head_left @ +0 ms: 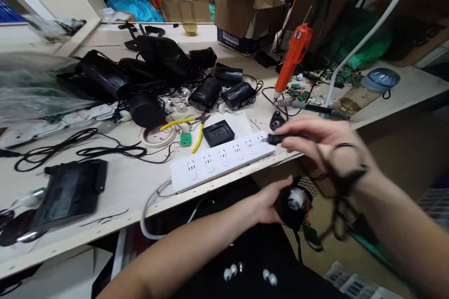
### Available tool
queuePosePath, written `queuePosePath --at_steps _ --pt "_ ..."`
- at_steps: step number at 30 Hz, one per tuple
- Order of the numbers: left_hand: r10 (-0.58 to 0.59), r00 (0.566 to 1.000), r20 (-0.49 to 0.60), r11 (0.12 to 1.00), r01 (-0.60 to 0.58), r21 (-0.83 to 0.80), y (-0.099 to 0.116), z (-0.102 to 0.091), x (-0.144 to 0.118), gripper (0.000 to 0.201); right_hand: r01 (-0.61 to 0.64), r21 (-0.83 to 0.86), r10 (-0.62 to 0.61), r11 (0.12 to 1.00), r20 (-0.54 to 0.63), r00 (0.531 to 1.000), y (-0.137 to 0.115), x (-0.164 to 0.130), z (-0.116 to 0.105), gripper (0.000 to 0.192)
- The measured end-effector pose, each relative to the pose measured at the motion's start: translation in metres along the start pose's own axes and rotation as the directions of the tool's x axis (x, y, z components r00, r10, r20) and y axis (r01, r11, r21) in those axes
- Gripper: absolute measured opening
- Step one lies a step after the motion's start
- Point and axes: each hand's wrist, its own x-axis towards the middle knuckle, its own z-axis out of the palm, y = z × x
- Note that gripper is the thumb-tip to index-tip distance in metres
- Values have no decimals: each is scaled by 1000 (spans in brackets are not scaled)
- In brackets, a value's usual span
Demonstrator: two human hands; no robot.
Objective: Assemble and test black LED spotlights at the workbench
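The left hand (268, 203) is held below the edge of the surface (133, 182), its fingers wrapped around a small black motor unit (293, 203) with a pale round hub facing up and thin wires trailing beneath. The right hand (326, 142) hovers just above that unit, fingers pinched together on a slim black tool (280, 138) whose tip points toward the white power strip (222, 159); a dark cord loops around the wrist.

The motor unit looks light and rigid, a hard plastic shell that should not slip in a full-palm grip, but the wires and the little green board hanging under it seem fragile, so holding it by the body and not the leads appears safest.

Left of the power strip lie yellow-handled pliers (191, 126) and a black square part (218, 132). Beyond it sits a pile of black housings (154, 74), and to its right an orange electric screwdriver (294, 56) hangs.
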Motion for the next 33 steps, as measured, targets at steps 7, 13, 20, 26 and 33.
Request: queuePosePath --at_steps 7,13,20,26,33 --pt "62 997 -41 993 -66 -101 9 -17 43 54 -9 -33 11 999 55 998 73 28 41 14" --pt "121 984 -133 978 -141 -154 17 -38 59 47 -7 -3 8 1000 182 983 95 32 42 14" --pt "84 979 -186 987 -107 -121 21 -44 60 51 46 -139 -2 989 302 953 83 41 45 17" --pt "28 972 -232 995 -49 -87 20 -49 62 46 13 -212 65 977 361 930 78 46 49 23" --pt "47 960 -276 996 -67 -63 24 -40 54 47 48 -173 -2 984 252 968 92 35 62 22"
